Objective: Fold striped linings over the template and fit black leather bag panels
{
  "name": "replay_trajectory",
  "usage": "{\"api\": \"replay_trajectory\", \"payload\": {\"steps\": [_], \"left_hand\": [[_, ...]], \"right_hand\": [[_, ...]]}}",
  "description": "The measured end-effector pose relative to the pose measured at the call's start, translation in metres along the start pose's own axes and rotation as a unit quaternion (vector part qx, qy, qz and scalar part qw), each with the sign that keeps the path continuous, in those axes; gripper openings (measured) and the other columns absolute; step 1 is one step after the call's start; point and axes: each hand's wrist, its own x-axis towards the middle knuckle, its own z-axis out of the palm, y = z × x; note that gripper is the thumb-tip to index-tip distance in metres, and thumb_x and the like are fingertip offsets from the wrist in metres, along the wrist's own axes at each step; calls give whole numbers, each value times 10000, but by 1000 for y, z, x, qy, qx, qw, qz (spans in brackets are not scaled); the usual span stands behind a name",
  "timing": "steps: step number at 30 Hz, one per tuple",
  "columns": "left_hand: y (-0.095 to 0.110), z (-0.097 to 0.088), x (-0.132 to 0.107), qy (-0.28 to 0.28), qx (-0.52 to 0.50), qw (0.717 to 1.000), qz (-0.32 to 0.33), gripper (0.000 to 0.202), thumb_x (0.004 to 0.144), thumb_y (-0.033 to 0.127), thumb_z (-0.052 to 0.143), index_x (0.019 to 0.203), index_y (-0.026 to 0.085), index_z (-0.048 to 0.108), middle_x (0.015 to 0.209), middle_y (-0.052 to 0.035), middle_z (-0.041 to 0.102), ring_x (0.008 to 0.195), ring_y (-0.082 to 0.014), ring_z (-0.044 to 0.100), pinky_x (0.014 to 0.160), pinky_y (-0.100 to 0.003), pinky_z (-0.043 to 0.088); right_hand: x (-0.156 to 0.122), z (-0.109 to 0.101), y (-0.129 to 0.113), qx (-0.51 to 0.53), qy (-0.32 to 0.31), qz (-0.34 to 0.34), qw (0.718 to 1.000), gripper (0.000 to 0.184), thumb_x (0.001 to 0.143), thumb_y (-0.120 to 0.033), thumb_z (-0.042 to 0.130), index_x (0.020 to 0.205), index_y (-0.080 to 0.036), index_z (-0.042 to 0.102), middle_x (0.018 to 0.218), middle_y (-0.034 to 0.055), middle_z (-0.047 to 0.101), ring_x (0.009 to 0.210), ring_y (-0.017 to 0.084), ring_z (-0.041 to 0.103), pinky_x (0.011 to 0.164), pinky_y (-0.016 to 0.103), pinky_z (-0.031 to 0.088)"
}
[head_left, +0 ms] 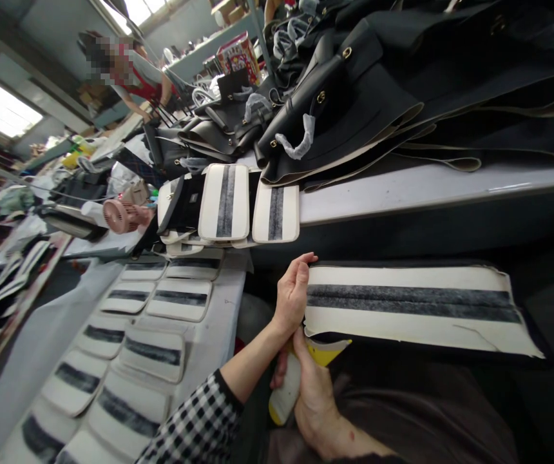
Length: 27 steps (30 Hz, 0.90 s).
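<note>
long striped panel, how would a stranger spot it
Find the white table heaped with black goods. In front of its edge, the left hand grips one end of the panel, white with a dark lengthwise band. It is far longer than the striped pieces to its left.

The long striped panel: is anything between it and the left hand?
Nothing visible: the left hand holds the panel at its left end. The yellow-and-white tool in the right hand is by the panel's lower edge, not between them.

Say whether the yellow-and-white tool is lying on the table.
No, the right hand grips the yellow-and-white tool close to the striped panel.
</note>
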Motion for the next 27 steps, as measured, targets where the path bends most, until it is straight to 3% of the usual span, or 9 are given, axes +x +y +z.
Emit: {"api": "replay_trajectory", "payload": {"steps": [3,12,18,27], "left_hand": [[0,1,0,1,6,1000,-5,388,1002,438,400,1180,179,627,1183,-73,669,1115,-198,593,989,-307,423],[4,1,0,0,23,1000,-19,388,1004,429,399,1192,175,625,1181,-76,666,1100,-196,594,972,-301,425],[3,3,0,5,24,999,-36,402,999,441,398,1208,177,618,1207,-87,655,1120,-215,591,981,-322,432],[10,5,0,-3,104,994,-23,356,996,405,413,1214,205,611,1212,-73,648,1141,-219,582,1012,-340,415]], "right_hand": [[-6,0,-11,-30,12,29,999,597,603,-728,738,627,-159,558,409,-26,480,322,116,418,333,246,360],[-13,-5,-36,-16,-68,107,992,589,593,-695,767,683,-144,577,396,-49,454,309,83,373,348,224,355],[-12,-15,-54,-79,-110,145,980,591,607,-711,742,691,-152,568,392,-51,457,298,90,376,327,217,337],[-4,-19,-57,-123,-110,145,976,646,547,-780,721,652,-160,575,375,-42,446,285,90,376,315,212,320]]}}
